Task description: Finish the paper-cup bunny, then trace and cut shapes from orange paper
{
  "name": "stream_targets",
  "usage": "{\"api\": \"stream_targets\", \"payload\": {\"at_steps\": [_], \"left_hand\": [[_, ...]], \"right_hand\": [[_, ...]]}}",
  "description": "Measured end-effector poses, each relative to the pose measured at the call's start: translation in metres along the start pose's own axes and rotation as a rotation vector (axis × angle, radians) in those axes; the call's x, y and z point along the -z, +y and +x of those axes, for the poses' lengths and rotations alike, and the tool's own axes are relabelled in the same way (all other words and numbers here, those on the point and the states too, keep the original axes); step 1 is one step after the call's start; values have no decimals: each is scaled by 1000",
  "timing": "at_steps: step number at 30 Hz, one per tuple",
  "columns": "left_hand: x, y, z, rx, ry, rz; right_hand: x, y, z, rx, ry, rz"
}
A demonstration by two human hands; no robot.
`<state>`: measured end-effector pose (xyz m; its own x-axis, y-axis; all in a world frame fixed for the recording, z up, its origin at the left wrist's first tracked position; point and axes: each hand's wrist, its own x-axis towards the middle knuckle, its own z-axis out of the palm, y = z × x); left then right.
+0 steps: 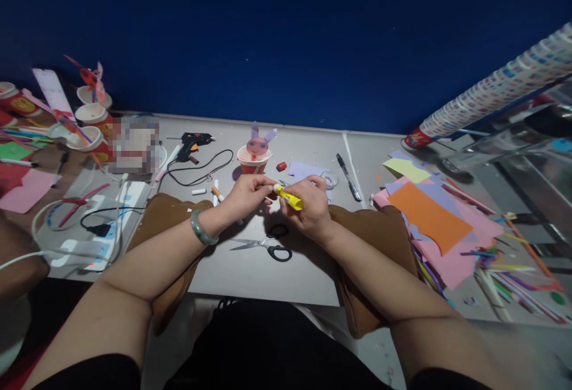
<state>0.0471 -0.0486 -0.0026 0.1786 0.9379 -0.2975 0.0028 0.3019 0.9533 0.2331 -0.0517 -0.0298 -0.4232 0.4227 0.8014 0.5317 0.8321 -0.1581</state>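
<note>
My right hand [311, 205] is wrapped around a yellow glue stick [291, 198], its white end pointing left. My left hand [250, 196] meets that end with thumb and fingers pinched; whatever small thing lies between them is hidden. Just beyond the hands stands a red and white paper cup [252, 163] with a pink round face [257, 146] and purple ears at its rim. Right of the cup lies a small red cap [281, 166]. Below the hands, black-handled scissors [277, 251] lie with blades pointing left.
A hot glue gun [194, 142] with its cord lies at back left, near a power strip [109, 223]. A black pen [348, 178] and clear tape roll [329, 180] sit right of the hands. Coloured paper [429, 214] and a long stack of cups [496, 89] are farther right.
</note>
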Motion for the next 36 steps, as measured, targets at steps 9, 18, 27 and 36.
{"api": "stream_targets", "payload": {"at_steps": [9,18,27,36], "left_hand": [[-1,5,-2,13,41,-3],[1,1,-1,-26,3,30],[1,1,1,-36,41,27],[2,-2,-2,-95,5,44]], "right_hand": [[4,7,-4,-94,41,-103],[0,2,-1,-38,-41,-32],[4,3,-1,-67,51,30],[2,7,0,-101,20,-57]]}}
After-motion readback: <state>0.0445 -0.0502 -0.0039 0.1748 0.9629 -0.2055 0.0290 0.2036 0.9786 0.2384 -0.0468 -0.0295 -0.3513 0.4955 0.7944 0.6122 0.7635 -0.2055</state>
